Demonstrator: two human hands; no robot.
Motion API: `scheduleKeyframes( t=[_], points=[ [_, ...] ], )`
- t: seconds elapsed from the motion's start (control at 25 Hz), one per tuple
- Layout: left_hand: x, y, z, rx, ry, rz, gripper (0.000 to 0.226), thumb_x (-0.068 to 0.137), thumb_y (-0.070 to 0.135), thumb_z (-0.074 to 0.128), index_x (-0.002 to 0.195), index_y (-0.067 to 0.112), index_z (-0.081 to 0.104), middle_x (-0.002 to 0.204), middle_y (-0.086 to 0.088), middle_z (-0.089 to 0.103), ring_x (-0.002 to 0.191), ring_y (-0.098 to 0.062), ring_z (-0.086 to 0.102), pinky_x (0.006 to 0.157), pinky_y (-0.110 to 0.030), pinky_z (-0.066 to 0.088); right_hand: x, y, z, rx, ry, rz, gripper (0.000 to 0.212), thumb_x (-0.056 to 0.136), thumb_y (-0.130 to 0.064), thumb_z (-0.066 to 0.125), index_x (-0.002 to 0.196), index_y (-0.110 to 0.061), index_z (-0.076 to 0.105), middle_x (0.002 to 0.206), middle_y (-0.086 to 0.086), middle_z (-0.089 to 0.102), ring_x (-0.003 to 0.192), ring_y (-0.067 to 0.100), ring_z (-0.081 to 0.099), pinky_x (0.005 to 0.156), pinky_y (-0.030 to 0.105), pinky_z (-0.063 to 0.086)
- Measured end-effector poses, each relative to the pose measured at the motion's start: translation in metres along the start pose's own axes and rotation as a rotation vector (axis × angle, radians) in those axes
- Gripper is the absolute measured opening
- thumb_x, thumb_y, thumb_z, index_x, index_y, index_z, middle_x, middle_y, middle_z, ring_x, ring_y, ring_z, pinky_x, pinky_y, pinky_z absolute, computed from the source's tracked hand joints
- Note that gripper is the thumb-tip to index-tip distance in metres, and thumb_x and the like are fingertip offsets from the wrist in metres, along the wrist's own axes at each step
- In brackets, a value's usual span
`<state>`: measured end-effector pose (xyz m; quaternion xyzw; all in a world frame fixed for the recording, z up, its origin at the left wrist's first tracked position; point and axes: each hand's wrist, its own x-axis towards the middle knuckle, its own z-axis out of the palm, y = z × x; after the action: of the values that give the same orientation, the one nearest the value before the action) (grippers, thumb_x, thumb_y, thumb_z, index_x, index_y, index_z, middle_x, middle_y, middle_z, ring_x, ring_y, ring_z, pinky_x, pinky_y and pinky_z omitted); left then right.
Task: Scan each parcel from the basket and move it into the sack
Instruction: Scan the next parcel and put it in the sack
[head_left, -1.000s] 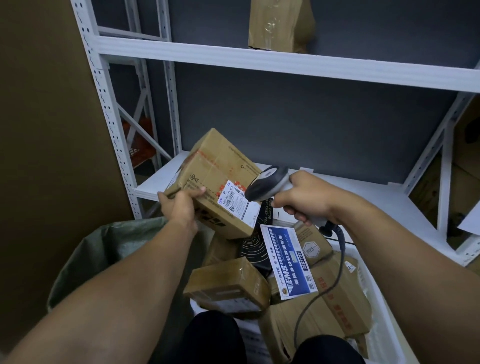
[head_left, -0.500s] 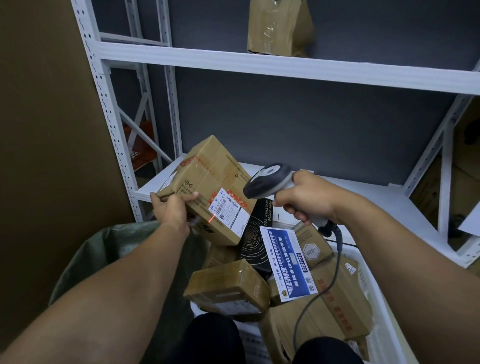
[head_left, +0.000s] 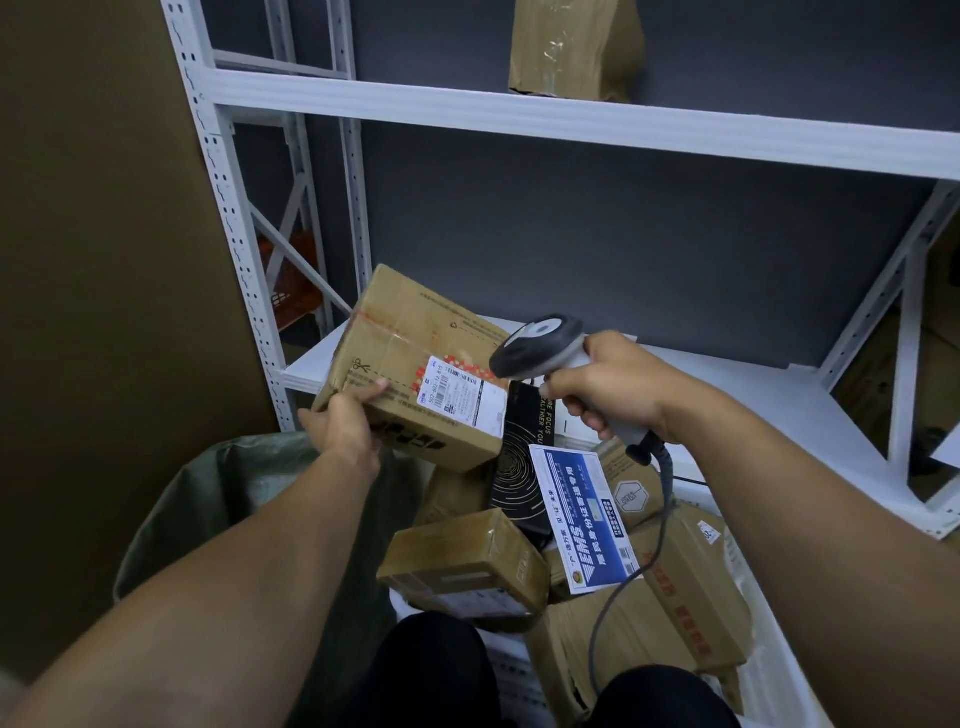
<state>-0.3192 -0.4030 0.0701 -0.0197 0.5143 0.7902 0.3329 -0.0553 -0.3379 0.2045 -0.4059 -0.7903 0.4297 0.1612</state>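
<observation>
Your knees hide the near edge of the white basket (head_left: 769, 670), where the parcels overlap and hide most labels. The green sack (head_left: 208, 499) gapes at its left, bottom unseen. Your left hand (head_left: 340, 421) grips the cardboard box (head_left: 415, 353) above the sack's rim. Your right hand (head_left: 608, 387) is wrapped round the barcode scanner (head_left: 537, 343), just beside the box's label (head_left: 460, 397). Farthest, a shelved brown parcel (head_left: 569, 49) is cut off.

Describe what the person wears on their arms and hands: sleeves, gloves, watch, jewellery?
Nothing is worn on either. The left hand and the right hand are bare, with no gloves or rings visible. Both forearms are uncovered as far as the frame edge shows: no sleeve cuff, watch or wristband.
</observation>
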Motion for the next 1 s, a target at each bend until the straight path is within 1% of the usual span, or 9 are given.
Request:
scheduleKeyframes(
  t=[0.12,0.24,0.4,0.52,0.6,0.68,0.76,0.88,1.0],
  points=[
    [-0.004,-0.008,-0.02,-0.058,0.054,-0.051,0.071,0.065,0.025,0.089,0.125,0.024,0.05,0.114,-0.008,0.07,0.102,-0.028,0.071,0.091,-0.054,0.057,0.015,0.001,0.013,0.036,0.118,-0.011,0.012,0.092,-0.015,0.066,0.087,-0.008,0.059,0.064,0.007,0.056,0.047,0.017,0.047,0.045,0.027,0.042],
    [-0.006,-0.019,-0.047,-0.123,0.137,-0.089,0.078,0.066,0.041,0.086,0.134,0.027,0.05,0.122,-0.008,0.066,0.111,-0.028,0.065,0.093,-0.053,0.057,0.032,-0.001,0.031,0.135,0.167,-0.025,0.014,0.093,-0.014,0.067,0.083,-0.011,0.058,0.064,0.006,0.054,0.047,0.015,0.048,0.046,0.027,0.044],
    [-0.009,-0.031,-0.078,-0.227,0.322,-0.084,0.066,0.085,0.039,0.076,0.141,0.021,0.045,0.122,-0.009,0.063,0.113,-0.027,0.061,0.1,-0.05,0.054,0.051,-0.004,0.059,0.122,0.086,-0.041,0.011,0.093,-0.013,0.068,0.091,-0.013,0.057,0.068,0.006,0.054,0.052,0.016,0.051,0.049,0.03,0.047],
    [-0.005,-0.036,-0.096,-0.288,0.417,-0.117,0.064,0.09,0.042,0.072,0.144,0.023,0.042,0.122,-0.009,0.063,0.109,-0.025,0.063,0.091,-0.044,0.058,0.062,-0.006,0.075,0.099,0.031,-0.041,0.013,0.093,-0.014,0.069,0.095,-0.012,0.056,0.073,0.009,0.056,0.054,0.017,0.051,0.052,0.032,0.048],
    [0.002,-0.042,-0.105,-0.328,0.469,-0.172,0.064,0.09,0.048,0.069,0.144,0.027,0.041,0.119,-0.007,0.064,0.107,-0.023,0.064,0.097,-0.042,0.055,0.068,-0.006,0.083,0.072,0.003,-0.046,0.014,0.093,-0.015,0.07,0.094,-0.013,0.056,0.077,0.009,0.057,0.057,0.018,0.053,0.054,0.033,0.049],
    [0.01,-0.047,-0.11,-0.371,0.465,-0.214,0.061,0.09,0.055,0.065,0.141,0.026,0.047,0.12,-0.005,0.067,0.112,-0.022,0.063,0.107,-0.042,0.048,0.071,-0.006,0.089,0.033,-0.014,-0.056,0.014,0.093,-0.017,0.07,0.095,-0.014,0.057,0.078,0.009,0.059,0.059,0.02,0.055,0.058,0.035,0.051],
    [0.023,-0.053,-0.119,-0.4,0.441,-0.243,0.063,0.089,0.062,0.061,0.138,0.024,0.052,0.121,-0.005,0.069,0.117,-0.023,0.062,0.111,-0.042,0.044,0.076,-0.005,0.096,0.019,-0.032,-0.048,0.014,0.093,-0.017,0.07,0.097,-0.012,0.057,0.077,0.009,0.059,0.06,0.021,0.055,0.059,0.037,0.051],
    [0.037,-0.066,-0.133,-0.459,0.449,-0.26,0.062,0.086,0.065,0.062,0.134,0.026,0.056,0.115,-0.006,0.072,0.109,-0.026,0.067,0.104,-0.045,0.051,0.084,-0.002,0.105,0.001,-0.073,-0.035,0.018,0.093,-0.018,0.071,0.102,-0.008,0.058,0.077,0.013,0.058,0.06,0.023,0.054,0.058,0.037,0.05],
    [0.046,-0.076,-0.142,-0.489,0.46,-0.292,0.067,0.081,0.068,0.063,0.131,0.023,0.057,0.114,-0.012,0.071,0.104,-0.032,0.069,0.097,-0.05,0.055,0.088,0.002,0.11,-0.011,-0.1,-0.04,0.016,0.092,-0.018,0.071,0.096,-0.01,0.058,0.077,0.013,0.057,0.057,0.022,0.053,0.056,0.035,0.049]
  ],
)
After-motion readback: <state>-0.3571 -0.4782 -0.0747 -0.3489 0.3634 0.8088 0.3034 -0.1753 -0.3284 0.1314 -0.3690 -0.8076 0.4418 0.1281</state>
